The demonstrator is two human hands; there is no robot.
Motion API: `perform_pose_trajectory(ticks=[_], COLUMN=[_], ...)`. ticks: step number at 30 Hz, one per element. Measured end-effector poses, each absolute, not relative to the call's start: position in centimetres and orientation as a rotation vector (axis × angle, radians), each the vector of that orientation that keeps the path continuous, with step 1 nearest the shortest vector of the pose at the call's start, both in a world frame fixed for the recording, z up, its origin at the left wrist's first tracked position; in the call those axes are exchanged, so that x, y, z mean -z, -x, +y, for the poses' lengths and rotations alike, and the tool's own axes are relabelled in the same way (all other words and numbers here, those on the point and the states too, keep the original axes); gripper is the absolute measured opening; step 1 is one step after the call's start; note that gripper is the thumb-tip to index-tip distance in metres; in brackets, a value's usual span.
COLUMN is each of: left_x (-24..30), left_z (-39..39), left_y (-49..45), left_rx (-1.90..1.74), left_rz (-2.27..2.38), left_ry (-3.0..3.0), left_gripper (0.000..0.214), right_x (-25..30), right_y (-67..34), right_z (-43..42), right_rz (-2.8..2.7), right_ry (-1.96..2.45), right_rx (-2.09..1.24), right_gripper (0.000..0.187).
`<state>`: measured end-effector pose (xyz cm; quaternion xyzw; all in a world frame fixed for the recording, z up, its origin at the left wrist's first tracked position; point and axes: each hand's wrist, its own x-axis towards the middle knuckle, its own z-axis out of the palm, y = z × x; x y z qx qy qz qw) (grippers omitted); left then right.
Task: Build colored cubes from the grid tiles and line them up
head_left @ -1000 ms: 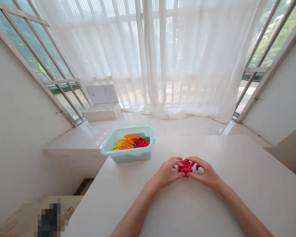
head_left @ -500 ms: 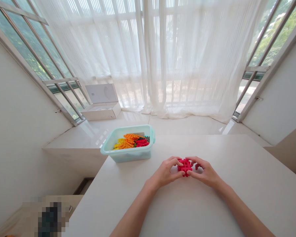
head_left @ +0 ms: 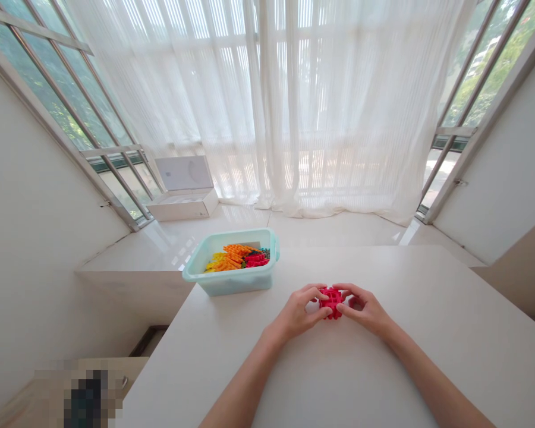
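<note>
A small red openwork cube of interlocking plastic pieces (head_left: 332, 304) rests on or just above the white table, between my two hands. My left hand (head_left: 304, 304) grips its left side, thumb at the near face and fingers over the top. On the opposite side, my right hand (head_left: 364, 304) pinches it with thumb low and fingertips at the upper right edge. Parts of the cube's sides are hidden behind the fingers. Left of and beyond my hands stands a pale green plastic tub (head_left: 238, 284) with loose orange, yellow and red toothed pieces (head_left: 236, 257) inside.
The white table (head_left: 361, 374) reaches towards a pale window ledge (head_left: 321, 229). On that ledge an open white box (head_left: 182, 204) stands at the left. Sheer white curtains (head_left: 339, 119) hang behind. A blurred dark object (head_left: 85, 398) lies at lower left.
The red cube has turned slightly between my fingers, and my right thumb has shifted a little left and up along it. The view has tilted slightly.
</note>
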<state>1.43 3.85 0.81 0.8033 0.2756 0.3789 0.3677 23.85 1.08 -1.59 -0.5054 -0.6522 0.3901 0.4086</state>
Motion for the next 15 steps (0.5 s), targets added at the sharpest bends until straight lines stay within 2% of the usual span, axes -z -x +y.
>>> perform_pose_trajectory(ticks=[15], left_x=[-0.91], left_z=[3.56], left_y=[-1.59], left_rx=[-0.905], left_rz=[0.711], left_ry=[-2.112], left_gripper=[0.028], right_x=[1.45], right_y=[-24.16], right_z=[1.28], right_rz=[-1.659], right_ry=[1.234], right_rx=[-1.033], right_gripper=[0.046])
